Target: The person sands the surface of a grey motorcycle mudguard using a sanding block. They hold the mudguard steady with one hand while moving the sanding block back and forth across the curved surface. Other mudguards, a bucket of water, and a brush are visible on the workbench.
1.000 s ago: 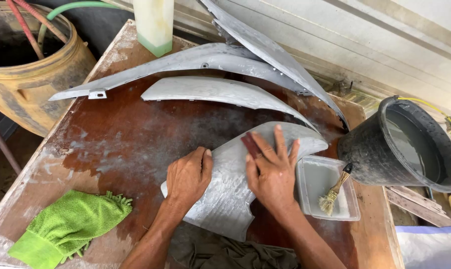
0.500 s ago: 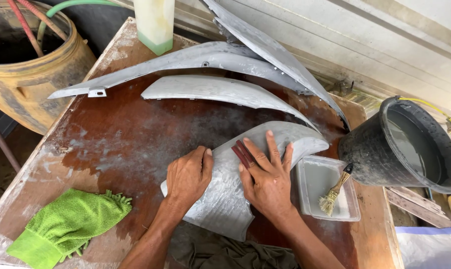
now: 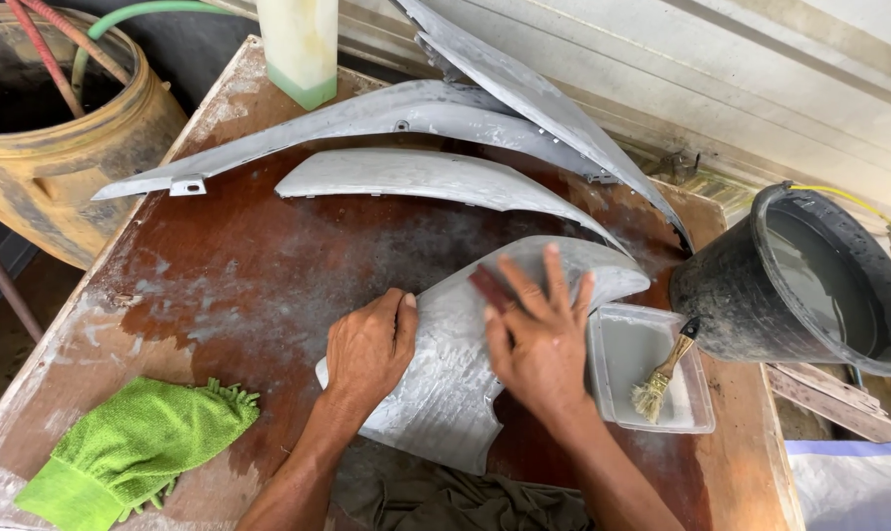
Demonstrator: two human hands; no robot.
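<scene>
Grey curved panel flat on brown worktable, near front edge, centre-right. Lies directly under both hands. Long axis diagonal: broad cut end toward near edge, lower L; narrower rounded end up and to the R, tip just beside clear plastic tray. Convex side up, dull w/ whitish residue.

Left hand on panel's L edge, fingers curled over the rim, thumb on top – gripping edge, pinning it down. Right hand flat on upper-mid part of panel, fingers spread wide & pointing away toward far R, palm pressing. Small dark reddish-brown pad under the R fingertips, only one end showing past index finger; pressed rather than gripped, no closed grasp.

Around: tray holds small brush, bristles down in tray, handle leaning toward black bucket w/ water, just R of table. Two long grey panels further back, lying roughly L–R, well apart from hands; third leaning at back. Green cloth at front L corner. Yellowish drum off table at L, w/ hoses inside.
</scene>
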